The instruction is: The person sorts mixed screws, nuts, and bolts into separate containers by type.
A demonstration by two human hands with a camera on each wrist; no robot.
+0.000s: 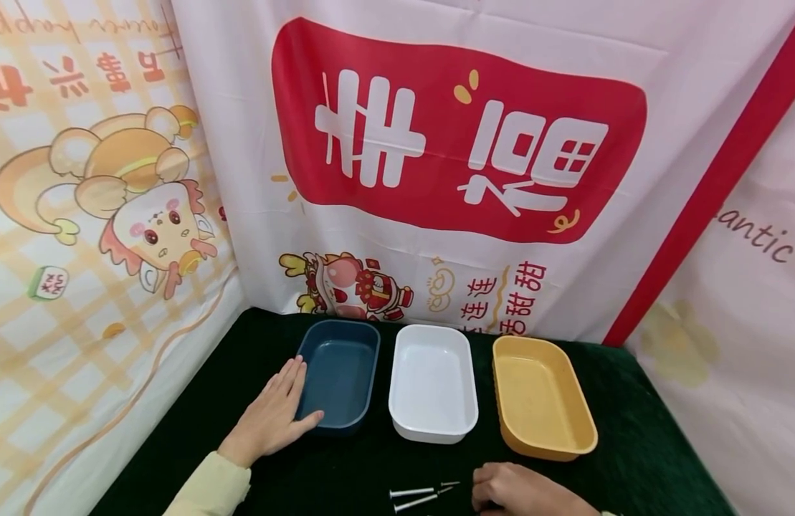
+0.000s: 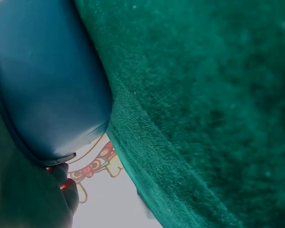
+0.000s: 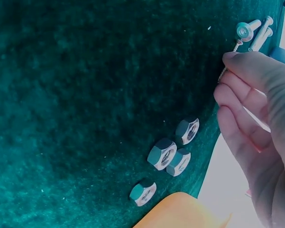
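Observation:
My left hand (image 1: 274, 412) lies along the left side of a dark blue tray (image 1: 340, 369), fingers straight at the rim and thumb at the near corner. In the left wrist view its fingertips (image 2: 68, 190) touch the rim of the tray (image 2: 52, 80). My right hand (image 1: 513, 491) is low over the cloth, fingers bent toward the thumb. A thin screw (image 3: 222, 74) shows between its thumb and index fingertips; I cannot tell whether they grip it. Beside it lie silver bolts (image 3: 245, 31). Several hex nuts (image 3: 163, 154) rest near that hand.
A white tray (image 1: 432, 380) stands in the middle, and a yellow tray (image 1: 544, 394) to its right. All rest on dark green cloth (image 1: 332, 480). Printed fabric walls (image 1: 242, 179) enclose the back and sides.

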